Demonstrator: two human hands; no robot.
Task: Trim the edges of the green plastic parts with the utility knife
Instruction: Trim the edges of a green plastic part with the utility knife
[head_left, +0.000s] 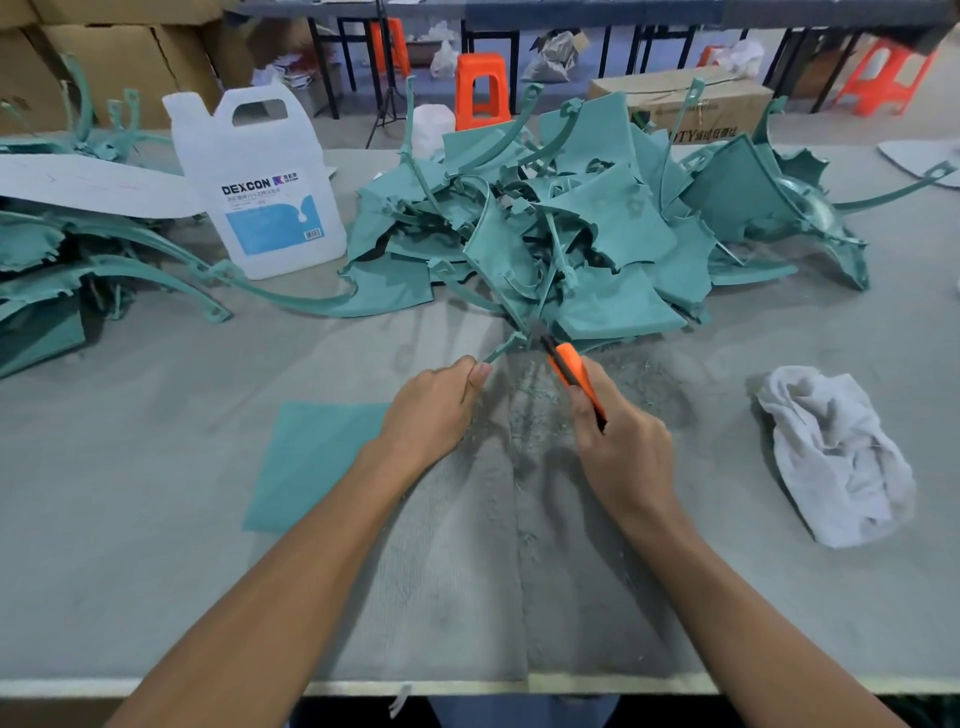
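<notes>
A left hand (434, 410) is pinching a thin green plastic strip (501, 349) while, at its three o'clock, the right hand (621, 441) is gripping an orange knife (569, 366).

- I log the green plastic parts (597, 234) as one flat teal, no pattern.
- On the utility knife (570, 368) I see an orange body with black along the back edge and tip.
- The jug (260, 182) is translucent white; its label is white over light blue with dark lettering.
- The rag (841, 462) is plain off-white.
- The table cover (130, 571) is grey, flecked with pale shavings at centre.
- The flat sheet (311, 462) is the same teal.
- The stools (480, 88) are bright orange; the boxes (119, 57) are brown.
</notes>
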